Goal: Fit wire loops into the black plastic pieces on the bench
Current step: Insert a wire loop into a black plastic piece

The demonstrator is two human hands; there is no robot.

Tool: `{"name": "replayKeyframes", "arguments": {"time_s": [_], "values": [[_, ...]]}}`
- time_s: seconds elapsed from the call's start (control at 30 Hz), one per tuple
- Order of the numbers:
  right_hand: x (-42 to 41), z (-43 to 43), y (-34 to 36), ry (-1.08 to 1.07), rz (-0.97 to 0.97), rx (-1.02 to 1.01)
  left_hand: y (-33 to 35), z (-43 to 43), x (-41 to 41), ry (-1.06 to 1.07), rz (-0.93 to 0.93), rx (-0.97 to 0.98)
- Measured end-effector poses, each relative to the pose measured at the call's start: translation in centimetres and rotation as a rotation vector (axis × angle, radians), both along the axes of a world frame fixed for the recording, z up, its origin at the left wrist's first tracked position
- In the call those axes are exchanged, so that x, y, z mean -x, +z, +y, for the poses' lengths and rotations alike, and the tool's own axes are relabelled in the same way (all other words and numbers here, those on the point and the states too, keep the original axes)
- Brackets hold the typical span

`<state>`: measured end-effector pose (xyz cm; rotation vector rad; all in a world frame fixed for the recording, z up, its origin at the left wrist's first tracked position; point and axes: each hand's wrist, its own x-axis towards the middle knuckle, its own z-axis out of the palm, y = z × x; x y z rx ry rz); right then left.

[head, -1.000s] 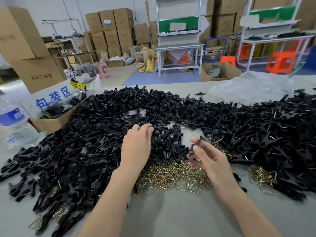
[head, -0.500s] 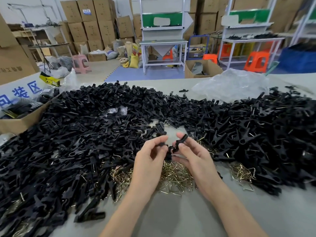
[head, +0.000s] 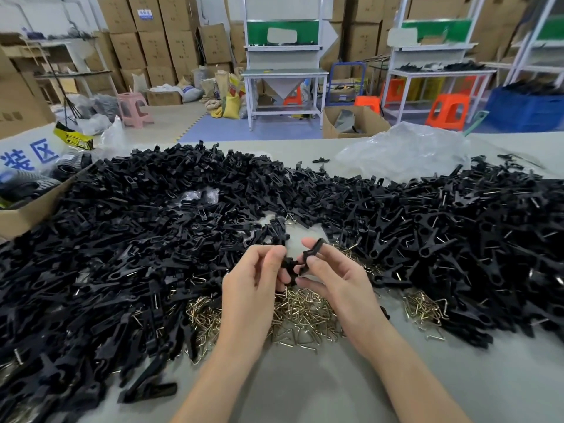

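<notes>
Head view: my left hand (head: pixel 250 279) pinches a black piece (head: pixel 288 264) between thumb and curled fingers, and my right hand (head: pixel 338 279) pinches a second piece (head: pixel 312 250), its far end tilted up. The two pieces meet between my hands, above the wire loops (head: pixel 302 309) heaped near me on the bench (head: pixel 305 389). A black heap (head: pixel 152 239) spreads left, far and right. A plastic bag (head: pixel 403 151) lies far right.

warehouse workshop: stacked cartons (head: pixel 158 41), workbenches (head: pixel 283 73)
</notes>
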<state>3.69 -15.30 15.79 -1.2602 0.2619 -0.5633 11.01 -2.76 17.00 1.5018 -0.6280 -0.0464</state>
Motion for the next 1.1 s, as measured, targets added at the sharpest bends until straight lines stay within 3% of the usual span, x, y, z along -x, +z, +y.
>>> {"name": "replayKeyframes", "arguments": {"time_s": [0.2,0.43,0.53,0.7,0.87,1.1], "values": [[0.0,-0.2,0.0,-0.008,-0.046,0.060,0.3,-0.4,0.1,-0.139,0.102,0.003],[0.4,-0.2,0.2,-0.045,-0.034,0.168,-0.3,-0.3,0.0,-0.100,0.052,-0.101],[0.5,0.0,0.3,-0.013,-0.026,0.242,-0.2,-0.4,0.0,-0.181,0.094,-0.057],[0.8,-0.1,0.7,-0.020,-0.010,0.210,0.0,-0.1,-0.5,-0.353,0.129,-0.052],[1.0,-0.2,0.5,0.007,0.011,0.207,-0.1,-0.2,-0.8,-0.275,0.147,-0.021],[1.0,-0.4,0.5,-0.003,-0.037,0.019,0.0,-0.3,-0.7,-0.282,0.186,-0.013]]}}
